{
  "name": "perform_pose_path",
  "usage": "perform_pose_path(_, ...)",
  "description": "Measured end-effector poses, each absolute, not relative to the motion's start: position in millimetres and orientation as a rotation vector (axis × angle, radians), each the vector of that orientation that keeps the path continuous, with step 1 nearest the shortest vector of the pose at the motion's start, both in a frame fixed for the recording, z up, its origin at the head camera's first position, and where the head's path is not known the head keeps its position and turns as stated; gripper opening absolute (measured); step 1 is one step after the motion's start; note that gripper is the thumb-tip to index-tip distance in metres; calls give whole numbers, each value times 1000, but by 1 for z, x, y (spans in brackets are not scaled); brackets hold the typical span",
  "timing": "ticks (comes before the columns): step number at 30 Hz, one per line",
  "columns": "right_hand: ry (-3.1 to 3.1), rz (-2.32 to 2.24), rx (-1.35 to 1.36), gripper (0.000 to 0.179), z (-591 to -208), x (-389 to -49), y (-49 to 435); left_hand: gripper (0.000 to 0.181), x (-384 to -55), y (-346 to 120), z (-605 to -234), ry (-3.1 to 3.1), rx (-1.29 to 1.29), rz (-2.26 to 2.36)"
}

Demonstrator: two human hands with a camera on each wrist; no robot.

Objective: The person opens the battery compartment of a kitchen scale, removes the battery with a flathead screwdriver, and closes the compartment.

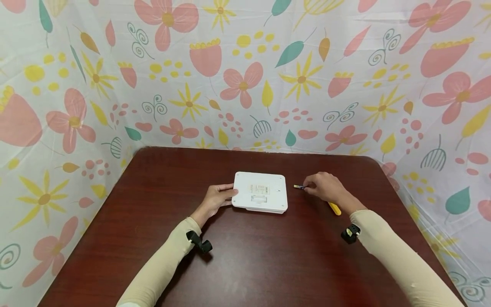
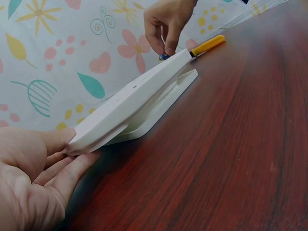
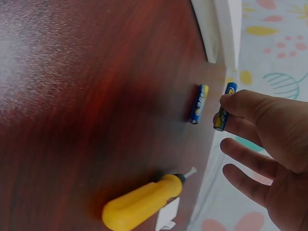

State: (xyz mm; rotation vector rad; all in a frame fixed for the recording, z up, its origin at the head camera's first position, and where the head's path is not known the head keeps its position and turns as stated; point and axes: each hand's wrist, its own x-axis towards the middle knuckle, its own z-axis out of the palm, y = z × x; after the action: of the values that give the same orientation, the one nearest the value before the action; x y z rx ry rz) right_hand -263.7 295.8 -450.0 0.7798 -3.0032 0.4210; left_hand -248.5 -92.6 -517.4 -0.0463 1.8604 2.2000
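A flat white device [image 1: 245, 179], resembling a kitchen scale turned underside up, has a label and an uncovered battery compartment [image 1: 258, 199] facing upward. My left hand [image 1: 215, 199] grips its left edge, thumb on top and fingers beneath, as the left wrist view shows. To the right of the device, my right hand [image 1: 326, 186] pinches a small blue and yellow battery [image 3: 221, 121] between thumb and forefinger. Another such battery [image 3: 198, 104] lies on the table close by. The other fingers of that hand are spread and loosely bent.
A screwdriver with a yellow handle [image 3: 142, 202] lies on the table near my right hand, partly hidden by it in the head view. Beside it is a small white plastic piece [image 3: 167, 215]. The dark red wooden table [image 1: 253, 256] backs onto a flower-patterned cloth [image 1: 245, 111].
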Motion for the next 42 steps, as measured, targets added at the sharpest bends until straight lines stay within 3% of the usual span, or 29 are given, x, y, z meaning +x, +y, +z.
perform_pose_path(24, -2991, 317, 850, 6, -472, -263, 288, 41, -245, -92, -515, 1855, -35, 2209)
perform_pose_path(42, -3029, 307, 803, 12, -464, -260, 289, 43, -247, -93, -516, 1854, -38, 2197)
